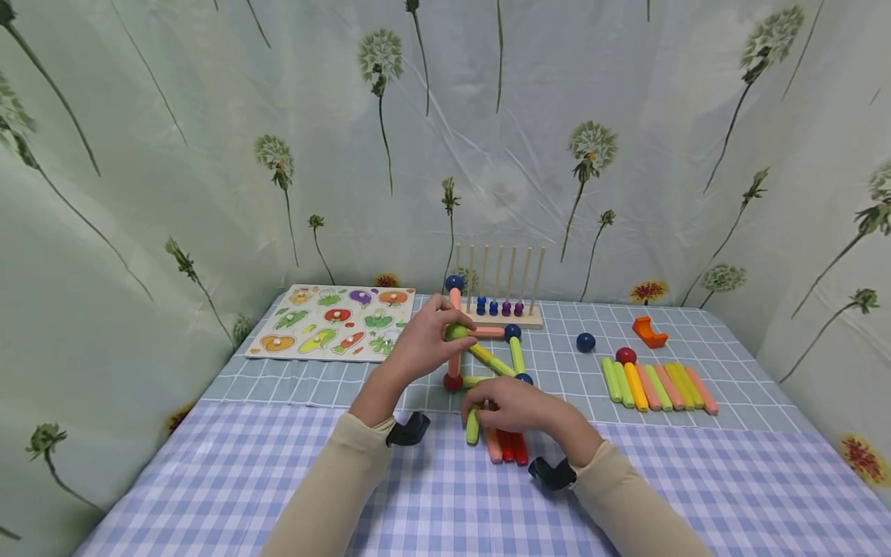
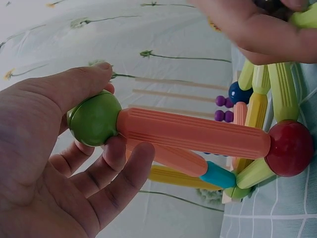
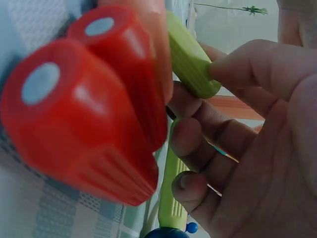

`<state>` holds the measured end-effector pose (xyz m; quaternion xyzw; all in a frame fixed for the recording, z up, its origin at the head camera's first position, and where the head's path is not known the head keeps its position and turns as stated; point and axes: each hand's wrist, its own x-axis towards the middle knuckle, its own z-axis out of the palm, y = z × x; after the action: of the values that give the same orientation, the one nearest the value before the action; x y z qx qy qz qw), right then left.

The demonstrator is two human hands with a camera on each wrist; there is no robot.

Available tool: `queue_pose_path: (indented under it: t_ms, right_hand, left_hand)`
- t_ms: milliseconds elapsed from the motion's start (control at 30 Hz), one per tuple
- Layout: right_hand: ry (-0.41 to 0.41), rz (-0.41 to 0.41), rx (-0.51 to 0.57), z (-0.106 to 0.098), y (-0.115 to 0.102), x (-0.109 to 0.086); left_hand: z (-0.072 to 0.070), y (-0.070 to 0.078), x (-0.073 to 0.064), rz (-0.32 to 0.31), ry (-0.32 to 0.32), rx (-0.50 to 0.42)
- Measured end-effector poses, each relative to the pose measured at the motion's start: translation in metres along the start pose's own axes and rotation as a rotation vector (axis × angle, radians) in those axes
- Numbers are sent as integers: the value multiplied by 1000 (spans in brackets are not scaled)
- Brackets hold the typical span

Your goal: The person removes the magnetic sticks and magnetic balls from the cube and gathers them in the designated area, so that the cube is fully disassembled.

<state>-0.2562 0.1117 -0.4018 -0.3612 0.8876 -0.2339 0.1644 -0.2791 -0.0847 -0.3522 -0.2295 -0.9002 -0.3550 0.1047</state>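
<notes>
My left hand (image 1: 426, 336) grips a green ball (image 2: 94, 119) between thumb and fingers. The ball sits on one end of a salmon rod (image 2: 193, 133), whose other end meets a red ball (image 2: 290, 148). These belong to a frame of rods and balls, with a yellow rod (image 1: 490, 359) and a blue ball (image 1: 513, 331) among its parts. In the right wrist view, my right hand (image 1: 513, 404) pinches a light green rod (image 3: 192, 64). Beside that hand lie red rods (image 3: 74, 119) with pale round end discs, and a salmon rod (image 1: 493, 446).
A vegetable puzzle board (image 1: 334, 323) lies at the back left. Behind the frame stands a wooden peg rack (image 1: 533, 318) with blue and purple beads. To the right are a loose blue ball (image 1: 585, 342), a red ball (image 1: 626, 355), an orange curved piece (image 1: 650, 333) and a row of coloured rods (image 1: 657, 387).
</notes>
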Motion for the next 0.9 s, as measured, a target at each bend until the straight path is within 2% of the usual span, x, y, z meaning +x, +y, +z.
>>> queue_pose_path:
  t_ms: [167,367,533,633,700,767,833,900]
  right_hand:
    - [-52,6,-4,4,0,1]
    - [-64,-12,-22,7,1,3]
    - [-82,-33,9,7,3,3]
    - [-62,-12,36,3,4,2]
    - [-11,34,53,-2,5,0]
    - [72,116,28,-9,7,-2]
    - [154,231,-39,-16,10,-4]
    - [198,353,-116,-22,15,-8]
  left_hand:
    - [1,-1,0,16,3,-10]
    - [0,0,0,-10,-2,-6]
    - [-1,-1,0,-12,-10,-24]
    - [-1,-1,0,-3,-5,-19]
    - [-1,-1,-1,2,-4,-19]
    - [-1,-1,-1,4,-4,-16]
    - [0,-1,0,-2,-4,-15]
    - [0,0,-1,-9,-7,-13]
